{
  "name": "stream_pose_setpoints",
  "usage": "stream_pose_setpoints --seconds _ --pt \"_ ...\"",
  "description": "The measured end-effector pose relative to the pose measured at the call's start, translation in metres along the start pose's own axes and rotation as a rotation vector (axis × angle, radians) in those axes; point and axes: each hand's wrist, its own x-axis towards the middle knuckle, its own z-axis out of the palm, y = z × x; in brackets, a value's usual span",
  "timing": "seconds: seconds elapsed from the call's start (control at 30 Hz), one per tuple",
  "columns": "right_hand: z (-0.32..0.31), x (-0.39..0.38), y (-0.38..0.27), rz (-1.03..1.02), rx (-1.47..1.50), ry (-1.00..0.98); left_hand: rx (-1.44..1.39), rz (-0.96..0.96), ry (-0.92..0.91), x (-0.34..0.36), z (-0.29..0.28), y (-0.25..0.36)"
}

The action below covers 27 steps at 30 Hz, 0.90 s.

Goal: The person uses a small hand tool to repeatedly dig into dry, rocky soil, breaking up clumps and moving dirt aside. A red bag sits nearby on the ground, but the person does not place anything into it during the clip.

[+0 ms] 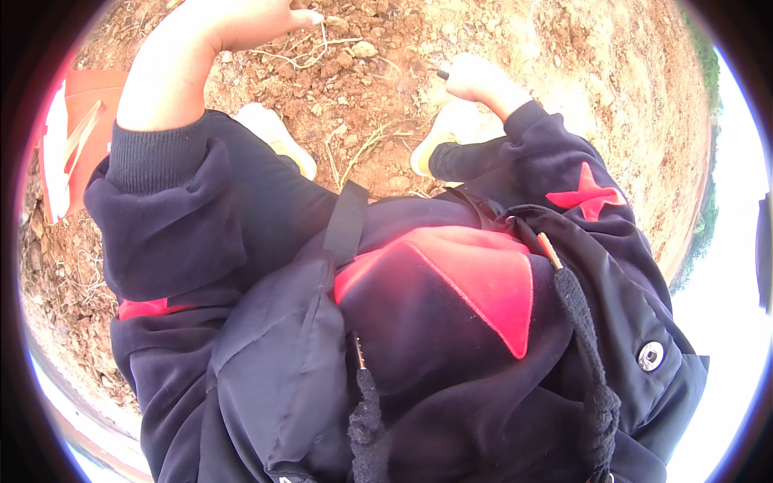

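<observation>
My left hand (245,22) reaches over the soil at the upper left, partly cut off by the top edge of the picture. Its thumb stretches out to the right, apart from the rest, and I see nothing held in the part that shows. A thin pale root or stalk (299,61) lies by the thumb tip. Further right, my right hand (475,79) is closed in a fist round a dark handle (443,72). Only a short end of that handle sticks out; what it belongs to is hidden or washed out by the glare.
Loose brown soil (362,105) with clods and dry stalks (366,149) spreads ahead of me. My pale shoes (278,137) stand on it. An orange-and-white bag or packet (84,133) lies at the left. Green growth (707,217) edges the far right.
</observation>
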Motion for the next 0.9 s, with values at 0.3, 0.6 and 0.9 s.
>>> stream_pose_setpoints --seconds 0.3,0.6,0.9 --pt "-0.004 0.033 0.002 -0.125 -0.003 0.040 -0.060 0.135 0.098 0.031 0.016 0.004" --pt "0.070 0.065 0.021 -0.078 0.225 0.101 0.057 0.088 0.011 0.057 0.033 -0.004" --pt "0.198 0.100 0.080 -0.110 0.427 0.156 0.080 0.137 0.014 0.067 0.045 0.000"
